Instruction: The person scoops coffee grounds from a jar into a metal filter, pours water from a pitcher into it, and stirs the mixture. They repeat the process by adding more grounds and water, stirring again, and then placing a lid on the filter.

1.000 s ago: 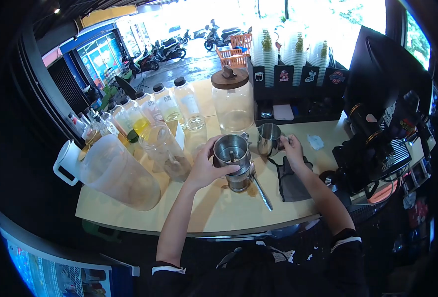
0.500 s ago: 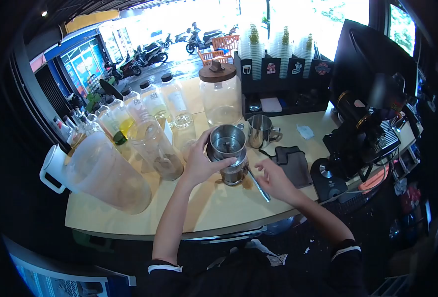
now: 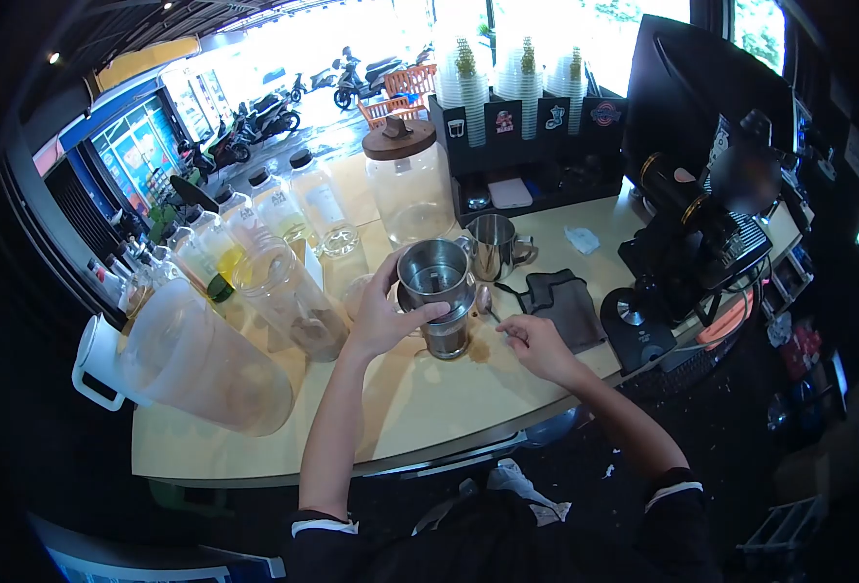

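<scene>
At the centre of the frame, the left hand [image 3: 383, 321] held the metal cup [image 3: 436, 267], its thumb across the near side and its fingers curved round the left side. The metal cup sat above a smaller lower cup [image 3: 446, 342] on the counter [image 3: 376, 428]. Just right of centre, the right hand [image 3: 538, 348] had its thumb and fingertips drawn narrow on the handle of a spoon [image 3: 485, 299], whose bowl lay just beside the stack. A brown wet patch [image 3: 479, 350] was noted near the base. A steel pitcher [image 3: 493, 255] stood close behind, to the right, and a dark cloth [image 3: 567, 313] lay right of the spoon. The chief risk, in judgement, was tipping: the stack looked top-heavy, and a sideways push of the left thumb could have unseated the upper part. A wide swing of the spoon could have struck the lower cup or the steel pitcher, and the wet surface could have let the base slide. How firmly the two parts were seated could not be told
</scene>
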A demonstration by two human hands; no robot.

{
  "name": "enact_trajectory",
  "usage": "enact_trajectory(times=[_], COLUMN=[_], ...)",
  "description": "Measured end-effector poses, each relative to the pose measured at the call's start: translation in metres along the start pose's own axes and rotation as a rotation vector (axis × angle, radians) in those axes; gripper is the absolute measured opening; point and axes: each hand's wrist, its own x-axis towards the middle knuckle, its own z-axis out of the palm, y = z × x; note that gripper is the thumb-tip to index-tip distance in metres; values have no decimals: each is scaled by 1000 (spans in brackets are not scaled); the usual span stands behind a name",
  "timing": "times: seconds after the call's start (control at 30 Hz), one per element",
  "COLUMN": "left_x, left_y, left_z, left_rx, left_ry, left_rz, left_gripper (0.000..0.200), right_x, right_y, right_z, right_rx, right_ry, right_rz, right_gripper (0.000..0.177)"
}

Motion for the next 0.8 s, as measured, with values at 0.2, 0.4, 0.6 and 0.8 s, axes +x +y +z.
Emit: enact_trajectory(times=[0.2,0.4,0.6,0.8], left_x=[1,9,11,3], left_y=[-4,-1,6,1], left_z=[-2,-7,-8,1], left_rx=[-39,-137,-73,9], left_ry=[-4,64,39,71], left_rz=[34,67,90,47], left_gripper=[80,76,74,77], right_x=[7,5,-1,-1], right_y=[25,20,-3,1], right_z=[6,3,-2,8], right_rx=[206,174,54,-134], right_ry=[37,44,-38,-54], right_rz=[102,104,146,105], right_gripper=[21,23,28,29])
